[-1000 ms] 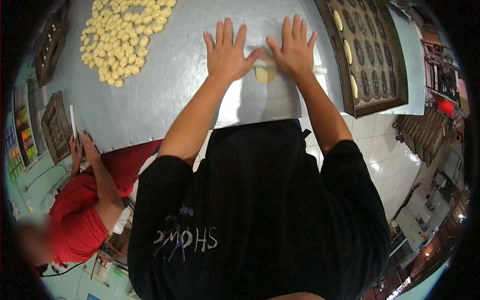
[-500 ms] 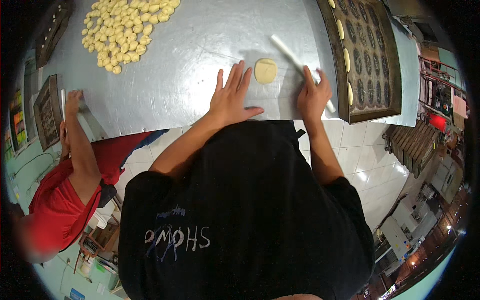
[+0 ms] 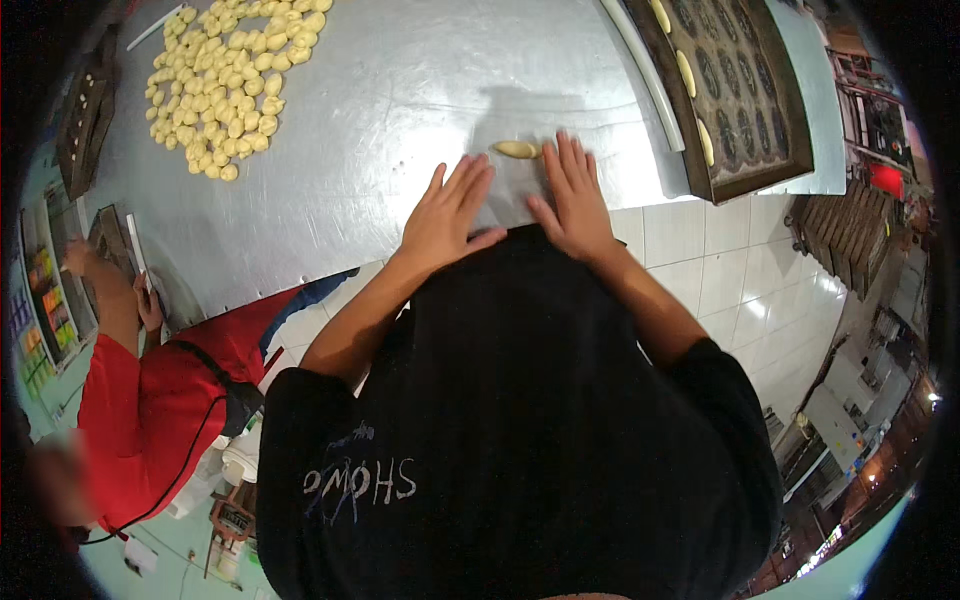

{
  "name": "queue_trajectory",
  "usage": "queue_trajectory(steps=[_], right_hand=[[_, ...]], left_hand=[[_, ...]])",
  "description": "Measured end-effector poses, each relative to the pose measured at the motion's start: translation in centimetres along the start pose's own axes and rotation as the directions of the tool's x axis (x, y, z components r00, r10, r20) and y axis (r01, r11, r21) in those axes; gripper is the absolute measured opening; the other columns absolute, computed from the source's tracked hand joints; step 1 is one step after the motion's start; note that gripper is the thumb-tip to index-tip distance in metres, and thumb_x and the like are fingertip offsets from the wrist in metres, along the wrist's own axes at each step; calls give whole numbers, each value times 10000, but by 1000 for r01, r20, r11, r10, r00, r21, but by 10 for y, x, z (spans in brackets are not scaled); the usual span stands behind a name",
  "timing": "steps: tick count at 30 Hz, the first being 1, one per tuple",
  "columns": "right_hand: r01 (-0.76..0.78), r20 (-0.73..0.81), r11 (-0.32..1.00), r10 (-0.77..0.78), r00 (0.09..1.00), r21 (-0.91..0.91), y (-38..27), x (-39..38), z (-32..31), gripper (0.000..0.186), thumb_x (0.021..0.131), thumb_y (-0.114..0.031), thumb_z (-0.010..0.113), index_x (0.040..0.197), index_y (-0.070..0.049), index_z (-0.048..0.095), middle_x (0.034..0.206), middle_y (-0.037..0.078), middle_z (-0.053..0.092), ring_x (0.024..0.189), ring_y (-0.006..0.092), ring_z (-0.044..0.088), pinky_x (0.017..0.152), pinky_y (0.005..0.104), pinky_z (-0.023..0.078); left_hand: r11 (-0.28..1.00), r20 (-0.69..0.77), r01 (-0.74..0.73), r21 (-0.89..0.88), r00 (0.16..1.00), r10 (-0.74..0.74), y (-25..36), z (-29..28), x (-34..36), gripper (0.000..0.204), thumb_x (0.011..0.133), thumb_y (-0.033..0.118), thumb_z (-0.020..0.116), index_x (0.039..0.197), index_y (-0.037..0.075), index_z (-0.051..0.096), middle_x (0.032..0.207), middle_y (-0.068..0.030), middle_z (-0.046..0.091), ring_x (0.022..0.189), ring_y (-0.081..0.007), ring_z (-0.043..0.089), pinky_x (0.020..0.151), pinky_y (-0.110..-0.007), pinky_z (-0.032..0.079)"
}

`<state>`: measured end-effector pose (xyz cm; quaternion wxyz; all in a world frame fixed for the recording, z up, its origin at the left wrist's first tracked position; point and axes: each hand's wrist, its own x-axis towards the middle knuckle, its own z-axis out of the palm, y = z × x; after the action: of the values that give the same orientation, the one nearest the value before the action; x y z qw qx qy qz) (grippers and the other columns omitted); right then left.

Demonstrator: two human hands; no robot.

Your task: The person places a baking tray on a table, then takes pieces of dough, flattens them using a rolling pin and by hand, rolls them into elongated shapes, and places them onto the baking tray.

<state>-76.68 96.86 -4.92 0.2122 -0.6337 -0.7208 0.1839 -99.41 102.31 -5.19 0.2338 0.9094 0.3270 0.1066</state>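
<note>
On the metal table (image 3: 370, 150), a small rolled-up oval of pale dough (image 3: 515, 149) lies between and just beyond my hands. My left hand (image 3: 443, 218) is open, fingers stretched, resting near the table's front edge to the left of the dough. My right hand (image 3: 575, 200) is open too, its fingertips beside the right end of the dough; whether they touch it is unclear. A long white rolling rod (image 3: 645, 75) lies to the right, alongside a dark baking tray (image 3: 750, 187) with oval hollows and several pale dough pieces along its left side.
Many dough balls (image 3: 225, 100) cover the table's back left, with a thin white rod (image 3: 155, 27) beside them. A co-worker in red (image 3: 160, 430) works at the left end near another tray (image 3: 110, 232). Wooden racks (image 3: 835, 240) stand on the tiled floor at right.
The flat dough round from half a second ago is now rolled up. My right hand has released the rod, which now lies by the tray, and has moved left toward the dough.
</note>
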Motion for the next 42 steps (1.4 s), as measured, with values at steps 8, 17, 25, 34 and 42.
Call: queue_trajectory(steps=[8,17,25,34,42], right_hand=[[-42,14,933,50,999,-357,-24,93,44,733,931,-534,453,1480,-67,319,1559,185,237,1440,331,235,1160,549,136],[48,11,947,-47,999,-317,-30,144,67,750,945,-581,383,1493,-77,289,1575,118,233,1449,269,231,1156,547,140],[216,169,967,-238,957,136,24,146,-5,468,932,-389,553,1288,-85,568,1373,134,506,1270,328,451,1073,457,333],[450,75,890,-444,893,-75,60,83,-43,151,818,-153,572,925,-131,677,888,-4,622,908,222,606,832,375,455],[306,-856,951,-122,503,45,181,72,-249,325,740,-106,780,1033,-100,641,985,67,636,911,262,614,842,352,471]], left_hand=[[957,-326,51,-285,934,-147,-5,0,0,732,882,269,625,1404,-117,287,1463,-329,306,1360,-532,265,1134,-536,217],[990,-420,57,-133,901,-108,-6,7,-8,782,947,446,504,1423,-115,237,1466,-372,250,1350,-577,224,1113,-621,147],[971,-384,218,-103,891,-241,2,14,1,843,868,423,604,1449,-63,234,1501,-326,236,1365,-575,184,1105,-640,122],[948,-339,315,55,899,-279,40,25,34,760,851,398,640,1411,-25,346,1475,-255,338,1363,-496,275,1103,-622,163],[848,-350,498,183,839,-417,72,42,56,615,853,326,623,1366,21,476,1447,-189,436,1367,-387,353,1127,-560,174]])
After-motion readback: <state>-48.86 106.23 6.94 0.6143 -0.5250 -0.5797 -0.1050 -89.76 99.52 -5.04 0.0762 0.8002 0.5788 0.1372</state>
